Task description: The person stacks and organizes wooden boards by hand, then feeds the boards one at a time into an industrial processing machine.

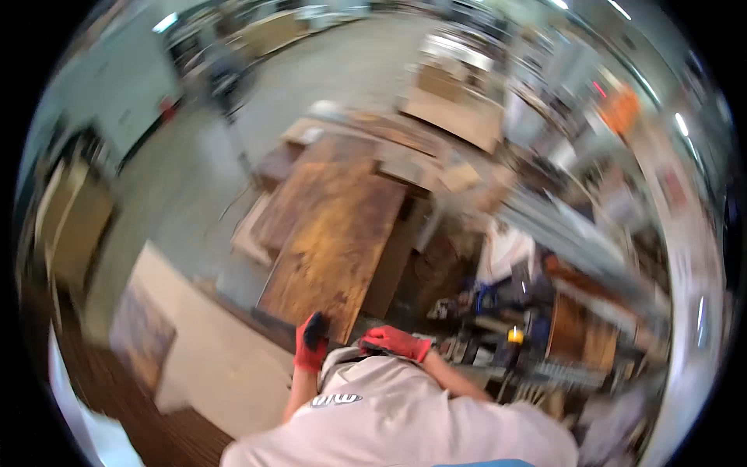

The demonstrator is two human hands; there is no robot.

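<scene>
My left hand (310, 344), in a red glove with black coating, is closed at the near end of a long brown wooden board (331, 261). Blur hides whether it grips the board or something smaller. Held close to my waist, my right hand (394, 342) wears a matching red glove. Its fingers are curled in front of my light shirt (405, 401), beside the board's near right corner. A dark patch shows under those fingers, but I cannot make out what it is. The board has a mottled, stained surface and points away from me.
A pale sheet (222, 354) lies at lower left with a dark-stained piece (142, 335) on it. To the right is a cluttered bench with tools and a yellow item (515, 335). A cart with boards (453, 109) stands farther back. Grey floor (191, 187) extends at left.
</scene>
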